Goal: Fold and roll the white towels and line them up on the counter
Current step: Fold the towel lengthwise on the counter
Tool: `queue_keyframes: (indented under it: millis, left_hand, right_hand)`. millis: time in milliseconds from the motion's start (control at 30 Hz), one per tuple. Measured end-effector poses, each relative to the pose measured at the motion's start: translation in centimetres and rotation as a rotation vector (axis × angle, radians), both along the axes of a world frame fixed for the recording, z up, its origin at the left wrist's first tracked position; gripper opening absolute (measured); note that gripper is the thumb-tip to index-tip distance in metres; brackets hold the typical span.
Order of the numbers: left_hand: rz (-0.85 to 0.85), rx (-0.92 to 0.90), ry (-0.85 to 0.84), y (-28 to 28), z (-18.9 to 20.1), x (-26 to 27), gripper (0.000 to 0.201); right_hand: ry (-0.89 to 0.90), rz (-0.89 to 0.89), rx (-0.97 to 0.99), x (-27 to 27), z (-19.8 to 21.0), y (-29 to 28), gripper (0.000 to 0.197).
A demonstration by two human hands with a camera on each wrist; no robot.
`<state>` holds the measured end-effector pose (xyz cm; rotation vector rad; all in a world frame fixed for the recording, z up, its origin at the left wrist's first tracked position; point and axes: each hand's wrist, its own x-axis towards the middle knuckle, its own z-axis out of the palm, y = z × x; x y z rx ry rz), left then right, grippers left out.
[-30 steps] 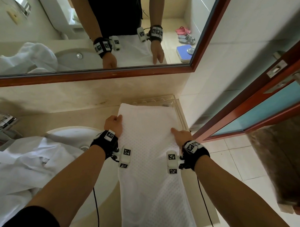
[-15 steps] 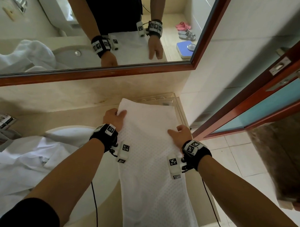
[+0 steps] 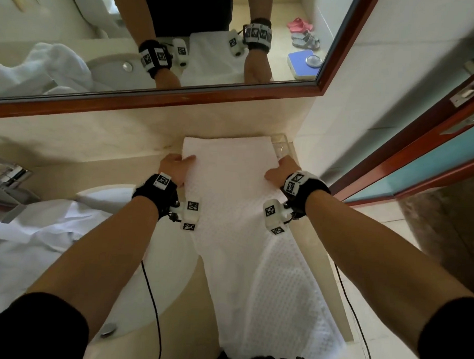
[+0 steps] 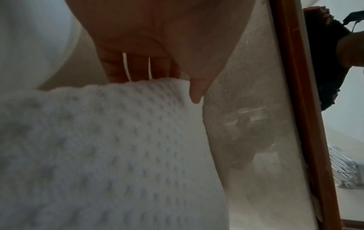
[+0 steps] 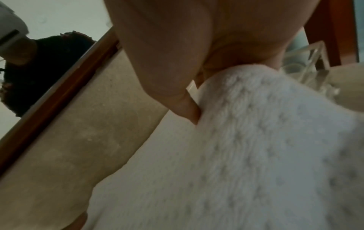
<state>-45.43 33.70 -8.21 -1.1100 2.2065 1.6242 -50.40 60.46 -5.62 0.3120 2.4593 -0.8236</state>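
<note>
A white waffle-weave towel (image 3: 230, 179) lies lengthwise on the beige counter (image 3: 110, 172). Its far end is near the backsplash and its near end hangs over the front edge. My left hand (image 3: 174, 166) pinches the towel's left edge close to the far end. In the left wrist view the towel (image 4: 98, 140) has the thumb (image 4: 195, 93) on top and the fingers (image 4: 138, 68) behind the edge. My right hand (image 3: 280, 170) pinches the right edge opposite. In the right wrist view its thumb (image 5: 187, 107) presses the towel (image 5: 256, 155), and the fingers are hidden behind the cloth.
A heap of crumpled white towels (image 3: 26, 252) covers the left of the counter and part of the sink basin (image 3: 103, 199). A faucet (image 3: 10, 174) stands far left. A clear tray (image 3: 280, 146) sits under the towel's far right corner. A mirror (image 3: 75, 12) hangs above and a door (image 3: 419, 159) is on the right.
My right hand lay flat on the towel a second ago; it has since curled and now pinches the right edge. My left hand stays on the left edge.
</note>
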Motion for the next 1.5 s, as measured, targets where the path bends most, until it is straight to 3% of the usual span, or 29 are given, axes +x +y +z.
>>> queue_keyframes:
  millis: [67, 200, 300, 500, 667, 800, 867, 1033, 1067, 1200, 1300, 1367, 1433, 1500]
  left_hand:
    - [0.018, 0.017, 0.026, 0.2, -0.5, 0.7, 0.04]
    - [0.017, 0.073, 0.005, 0.6, -0.5, 1.4, 0.014]
    - [0.042, -0.042, 0.07, -0.2, -0.1, 0.6, 0.042]
    - [0.072, 0.037, 0.107, 1.9, -0.5, 2.6, 0.075]
    - [0.058, -0.116, 0.172, 5.2, -2.3, 9.4, 0.06]
    - [0.168, -0.167, 0.167, 7.8, -3.2, 15.5, 0.071]
    - [0.214, -0.166, 0.166, 8.9, -3.0, 18.5, 0.064]
    - [0.265, -0.185, 0.214, 13.9, -2.4, 27.8, 0.019]
    - [0.259, -0.154, 0.216, 15.1, -2.5, 29.7, 0.018]
    - [0.183, -0.134, 0.085, 19.3, -3.8, 37.0, 0.04]
    - [0.015, -0.051, -0.205, 21.1, -5.6, 40.9, 0.044]
    - [-0.05, 0.102, -0.375, 21.7, -7.0, 42.4, 0.049]
    - [0.033, 0.226, -0.344, 22.3, -7.3, 42.8, 0.065]
    - [0.128, 0.228, -0.194, 22.8, -7.1, 42.2, 0.056]
  right_hand:
    - [0.039, -0.012, 0.013, 0.5, -0.2, 0.1, 0.048]
    - [0.139, -0.068, -0.009, 0.4, -0.5, 0.2, 0.049]
    - [0.192, -0.117, -0.048, 0.5, -0.8, 0.2, 0.044]
    - [0.291, -0.125, -0.016, 2.4, -0.8, 0.5, 0.056]
    - [0.352, -0.03, 0.016, 7.1, -1.4, 5.1, 0.029]
    - [0.318, 0.035, 0.014, 12.0, -3.1, 7.9, 0.013]
    - [0.288, 0.072, -0.008, 14.5, -3.2, 8.7, 0.011]
    - [0.105, 0.179, -0.081, 21.1, -4.3, 12.0, 0.03]
    - [0.08, 0.186, -0.085, 22.6, -4.6, 13.1, 0.032]
    - [-0.022, 0.273, 0.043, 28.3, -5.2, 18.1, 0.044]
    - [-0.1, 0.303, 0.118, 31.0, -5.4, 20.2, 0.059]
    - [-0.061, 0.365, 0.215, 31.8, -5.5, 20.7, 0.066]
    - [0.052, 0.466, 0.322, 31.7, -5.4, 20.6, 0.066]
    - [0.132, 0.447, 0.236, 31.0, -5.4, 20.1, 0.065]
